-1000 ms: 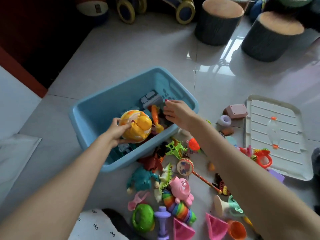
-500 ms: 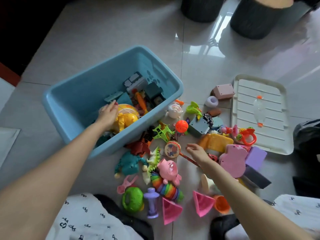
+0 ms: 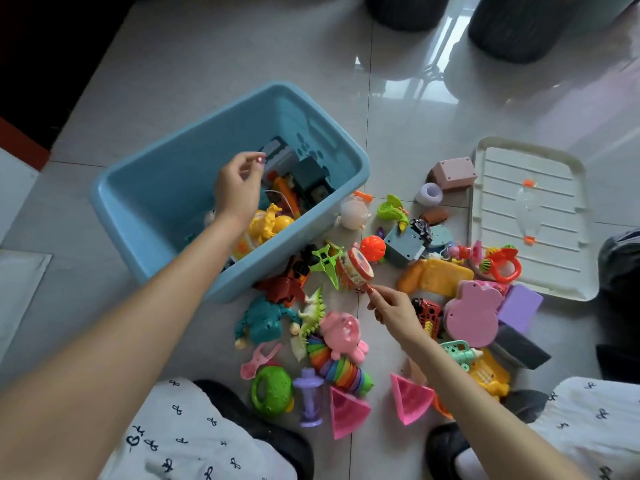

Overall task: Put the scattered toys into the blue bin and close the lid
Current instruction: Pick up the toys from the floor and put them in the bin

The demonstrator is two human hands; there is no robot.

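Toys lie scattered on the floor at the bin's four and five o'clock. The right hand pinches the stick of a small drum, lifted just off the bin's near corner. The left hand hangs over the open bin, fingers loosely curled, holding nothing. Inside, heaped toward the bin's right end, sit a yellow toy, an orange piece and dark blocks. Near the drum lie a green plane, an orange ball, a pink pig and a rainbow coil. The white lid lies flat at three o'clock of the bin. Glossy pale tiles; two dark stools at twelve.
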